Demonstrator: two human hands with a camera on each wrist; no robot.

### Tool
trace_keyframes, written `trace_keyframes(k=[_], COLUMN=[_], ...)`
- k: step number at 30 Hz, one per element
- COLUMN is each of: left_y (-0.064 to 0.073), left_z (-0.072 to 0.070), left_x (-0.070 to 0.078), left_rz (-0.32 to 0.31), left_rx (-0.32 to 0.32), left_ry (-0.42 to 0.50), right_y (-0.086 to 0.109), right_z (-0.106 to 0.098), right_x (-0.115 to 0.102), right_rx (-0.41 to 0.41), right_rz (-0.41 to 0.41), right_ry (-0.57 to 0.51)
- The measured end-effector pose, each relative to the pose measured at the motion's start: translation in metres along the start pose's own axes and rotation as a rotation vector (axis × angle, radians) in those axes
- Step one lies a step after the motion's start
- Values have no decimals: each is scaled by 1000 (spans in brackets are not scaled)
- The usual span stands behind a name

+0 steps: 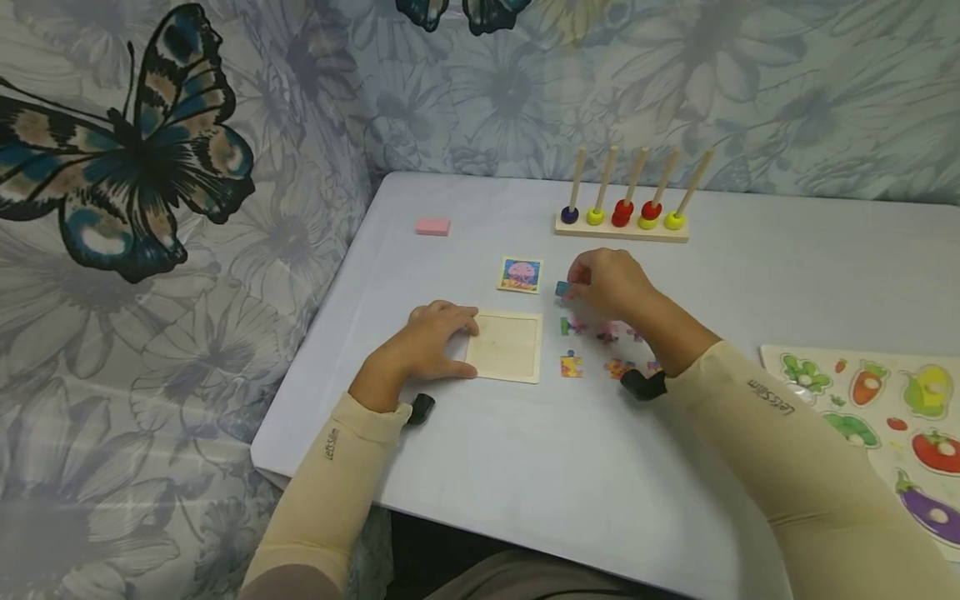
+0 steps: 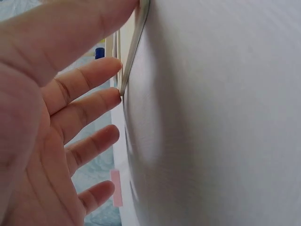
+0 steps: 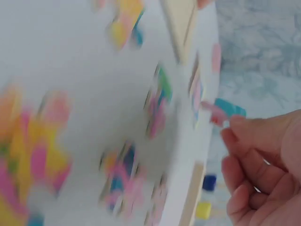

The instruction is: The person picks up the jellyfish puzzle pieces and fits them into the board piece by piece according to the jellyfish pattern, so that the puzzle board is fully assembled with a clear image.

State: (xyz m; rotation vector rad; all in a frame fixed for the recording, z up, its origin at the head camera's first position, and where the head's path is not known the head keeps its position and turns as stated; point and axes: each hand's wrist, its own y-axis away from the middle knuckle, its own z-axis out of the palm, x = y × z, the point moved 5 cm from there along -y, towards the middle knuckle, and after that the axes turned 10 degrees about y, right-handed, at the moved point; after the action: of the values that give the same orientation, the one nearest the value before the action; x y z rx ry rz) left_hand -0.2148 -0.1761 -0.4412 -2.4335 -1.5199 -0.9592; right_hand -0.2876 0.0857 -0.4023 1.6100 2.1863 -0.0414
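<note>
A shallow wooden puzzle tray (image 1: pixel 504 347) lies on the table, and my left hand (image 1: pixel 435 340) touches its left side with spread fingers and thumb. In the left wrist view the fingertips (image 2: pixel 113 94) rest at the tray's edge. My right hand (image 1: pixel 611 283) pinches a blue and pink puzzle piece (image 3: pixel 229 108) between thumb and fingers, lifted beside the tray's upper right. Loose jigsaw pieces (image 1: pixel 572 364) lie in rows right of the tray, partly hidden beneath my right hand and wrist. Above the tray sits a small picture card (image 1: pixel 521 274) with a pink jellyfish on blue.
A wooden peg stand (image 1: pixel 622 231) with coloured beads stands at the back. A pink block (image 1: pixel 432 227) lies at the back left. To the right is a vegetable knob puzzle board (image 1: pixel 825 358), partly covered by my right sleeve. Patterned wall covering borders the table.
</note>
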Motion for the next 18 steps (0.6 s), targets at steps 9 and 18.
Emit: trace_keyframes(k=[9, 18], left_y=[-1, -2], left_z=[-2, -2], left_x=[-1, -1], left_rz=[2, 9], left_rx=[27, 22], left_ry=[6, 9], right_y=[-16, -30], right_z=[36, 57], right_x=[-49, -78], right_rx=[-163, -151], right_rz=[-44, -89], right_ry=[-195, -158])
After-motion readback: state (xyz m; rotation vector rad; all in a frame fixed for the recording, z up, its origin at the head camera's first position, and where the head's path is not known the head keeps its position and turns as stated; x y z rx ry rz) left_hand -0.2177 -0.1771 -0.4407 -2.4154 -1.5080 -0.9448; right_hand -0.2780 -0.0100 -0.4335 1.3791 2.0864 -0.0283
